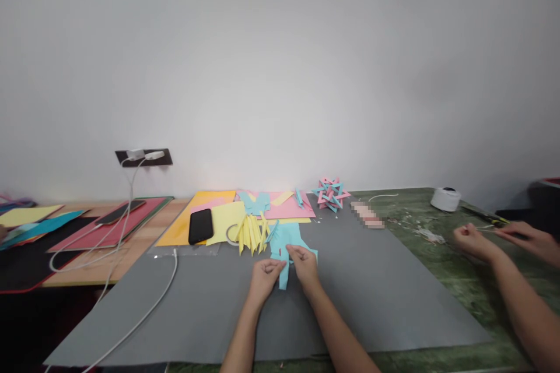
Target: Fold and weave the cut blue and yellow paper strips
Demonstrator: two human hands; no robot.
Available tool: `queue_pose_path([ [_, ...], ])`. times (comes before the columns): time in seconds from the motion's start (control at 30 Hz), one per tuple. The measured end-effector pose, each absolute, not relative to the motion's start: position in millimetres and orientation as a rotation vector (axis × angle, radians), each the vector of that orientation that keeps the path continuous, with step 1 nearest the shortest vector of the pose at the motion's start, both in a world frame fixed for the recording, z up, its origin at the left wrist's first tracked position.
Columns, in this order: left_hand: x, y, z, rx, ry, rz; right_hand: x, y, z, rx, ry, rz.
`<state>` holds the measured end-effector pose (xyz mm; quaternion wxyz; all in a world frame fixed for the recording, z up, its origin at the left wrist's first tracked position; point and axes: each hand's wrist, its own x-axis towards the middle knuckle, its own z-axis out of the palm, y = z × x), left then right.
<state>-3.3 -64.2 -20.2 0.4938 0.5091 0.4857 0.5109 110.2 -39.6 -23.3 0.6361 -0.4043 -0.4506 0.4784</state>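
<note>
Over the grey mat, my left hand [266, 277] pinches the left edge of a light-blue paper strip [284, 280]. From the right side, my right hand [304, 266] grips the same strip slightly higher up, fingertips pressed together. The strip's lower end hangs out toward me, below my fingertips. Behind it lie light-blue paper pieces [297, 234], partly covered by my hands. A bunch of folded yellow paper strips [250, 235] stands just to the left. Farther back is a pink-and-blue folded paper star ball [331, 194].
The grey mat [371, 303] carries a black phone [201, 226], yellow sheets [227, 221] and a pink sheet [286, 205]. White cables [151, 315] cross at left. At right, another person's hands [476, 243] hold white string and a dark tool near a white roll [445, 199].
</note>
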Motion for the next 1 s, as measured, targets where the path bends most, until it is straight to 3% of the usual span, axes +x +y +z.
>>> queue_pose_path([
  [0.7,-4.3,-62.6,-20.0,1.099,1.205,1.258,110.1,-38.3,-23.4,-0.882,-1.098,1.241],
  [1.0,-3.0,-63.5,-20.1,1.195,1.148,1.188,113.3,-37.0,-23.2,-0.854,-1.032,1.138],
])
